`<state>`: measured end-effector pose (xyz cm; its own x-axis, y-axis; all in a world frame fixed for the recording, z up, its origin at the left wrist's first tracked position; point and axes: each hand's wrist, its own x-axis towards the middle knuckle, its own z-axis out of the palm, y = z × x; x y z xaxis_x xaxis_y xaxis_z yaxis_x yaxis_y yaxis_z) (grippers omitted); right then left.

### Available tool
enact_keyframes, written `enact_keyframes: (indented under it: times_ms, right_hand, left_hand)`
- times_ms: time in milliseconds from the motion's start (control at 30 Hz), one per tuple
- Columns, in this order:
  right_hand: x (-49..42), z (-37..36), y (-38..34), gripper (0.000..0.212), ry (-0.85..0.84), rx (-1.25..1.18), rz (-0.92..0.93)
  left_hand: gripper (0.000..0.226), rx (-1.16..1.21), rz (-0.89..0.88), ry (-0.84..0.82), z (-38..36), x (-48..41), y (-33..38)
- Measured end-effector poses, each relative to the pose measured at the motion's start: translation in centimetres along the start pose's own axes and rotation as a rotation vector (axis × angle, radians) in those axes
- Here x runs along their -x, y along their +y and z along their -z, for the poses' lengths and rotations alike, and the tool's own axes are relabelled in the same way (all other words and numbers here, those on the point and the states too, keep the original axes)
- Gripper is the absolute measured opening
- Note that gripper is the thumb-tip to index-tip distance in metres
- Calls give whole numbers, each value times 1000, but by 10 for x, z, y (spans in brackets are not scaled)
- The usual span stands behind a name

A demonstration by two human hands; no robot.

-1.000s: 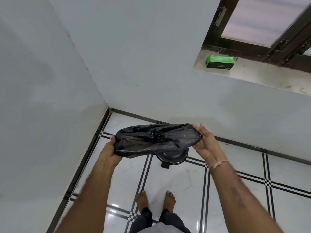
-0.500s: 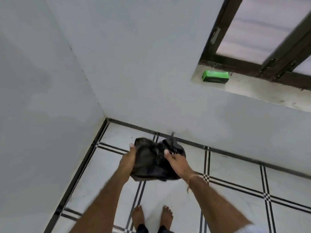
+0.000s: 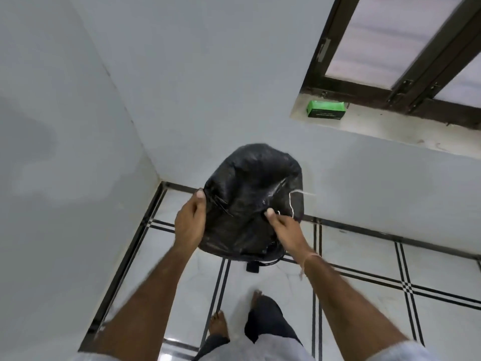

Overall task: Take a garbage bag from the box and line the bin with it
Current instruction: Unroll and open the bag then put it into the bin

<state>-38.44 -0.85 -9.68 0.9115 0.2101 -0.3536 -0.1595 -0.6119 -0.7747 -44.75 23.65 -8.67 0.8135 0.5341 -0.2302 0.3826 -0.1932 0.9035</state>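
Note:
A black garbage bag [image 3: 253, 194] billows up in front of me, puffed with air, with a thin white drawstring on its right side. My left hand [image 3: 188, 224] grips its left edge and my right hand [image 3: 285, 226] grips its lower right part. Below the bag, only a dark sliver of the bin [image 3: 265, 263] and its black foot pedal show on the floor; the rest is hidden. The green garbage bag box [image 3: 326, 109] lies on the window ledge at the upper right, far from both hands.
White walls meet in a corner at the left [image 3: 156, 175]. The floor [image 3: 364, 256] is white tile with black lines. My bare feet [image 3: 220, 324] stand just behind the bin. A dark-framed window [image 3: 390, 82] sits above the ledge.
The bag was stretched wide between my hands, then bunched low together, and now it has swung up and ballooned with air. My hands are closer together than a second ago.

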Motion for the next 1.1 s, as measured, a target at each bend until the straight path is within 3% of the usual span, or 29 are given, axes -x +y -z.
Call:
enact_keyframes:
  times_ms: [200, 300, 400, 533, 700, 800, 933, 1100]
  right_hand:
    - [-4, 12, -7, 47, 4, -452, -110]
    - [-14, 23, -12, 52, 17, -436, -85]
    - [-22, 32, -20, 52, 99, -573, -80]
    - [-27, 34, -23, 40, 73, -521, -38]
    - [-40, 28, -5, 38, 122, -534, -50]
    - [-50, 18, 22, 41, 150, -551, -104]
    - [-67, 0, 67, 58, 154, -571, -154]
    - [-111, -30, 134, 54, 186, -564, -203]
  left_hand:
    - [90, 271, 80, -35, 5, 1, -1]
    - [70, 356, 98, -38, 3, -4, 5]
    - [66, 346, 87, -49, 1, -13, 4]
    - [68, 333, 90, -88, -8, -19, 7]
    - [65, 305, 54, -120, -38, -22, 4]
    - [62, 279, 121, -134, -59, -25, -9]
    - [73, 258, 239, -164, -91, -35, -41]
    - [101, 257, 343, -176, -147, -59, -103]
